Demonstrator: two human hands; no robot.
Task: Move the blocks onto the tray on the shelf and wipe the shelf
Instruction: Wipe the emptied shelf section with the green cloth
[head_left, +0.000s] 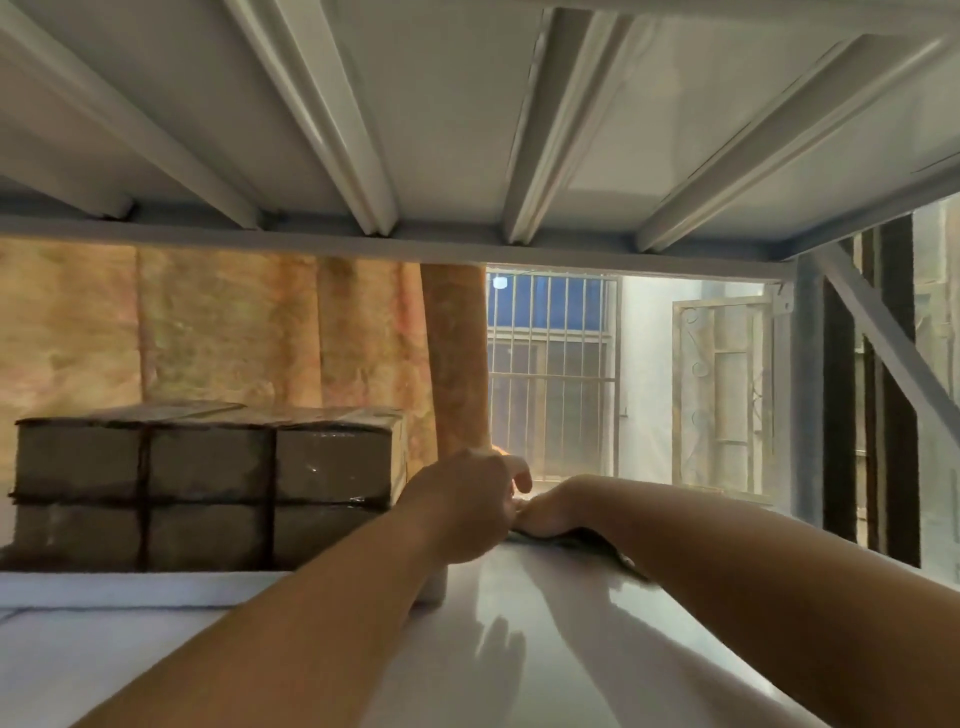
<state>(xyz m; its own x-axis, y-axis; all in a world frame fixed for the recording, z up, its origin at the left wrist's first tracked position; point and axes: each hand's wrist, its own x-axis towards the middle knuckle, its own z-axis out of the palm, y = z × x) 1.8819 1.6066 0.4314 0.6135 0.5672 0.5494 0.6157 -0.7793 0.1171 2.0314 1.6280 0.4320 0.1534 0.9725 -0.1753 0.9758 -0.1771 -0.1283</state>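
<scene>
Blocks (208, 483) stacked two-high on tray (130, 590), shelf (571, 634) left. Right hand (545, 514) rests on cloth (597, 546), fingers hidden; left hand (467, 501) curled alongside, both hands' grip unclear.

The blocks (208, 493) are stacked two high and three across on the tray (130, 587), at the left of the shelf (519, 649). Right of them, further back, the left hand (467, 509) and right hand (545, 514) are seen touching. A cloth (587, 540) is covered by the right hand. A curtain (208, 332) is hung behind the blocks, and a window (550, 374) is seen behind the hands.
</scene>
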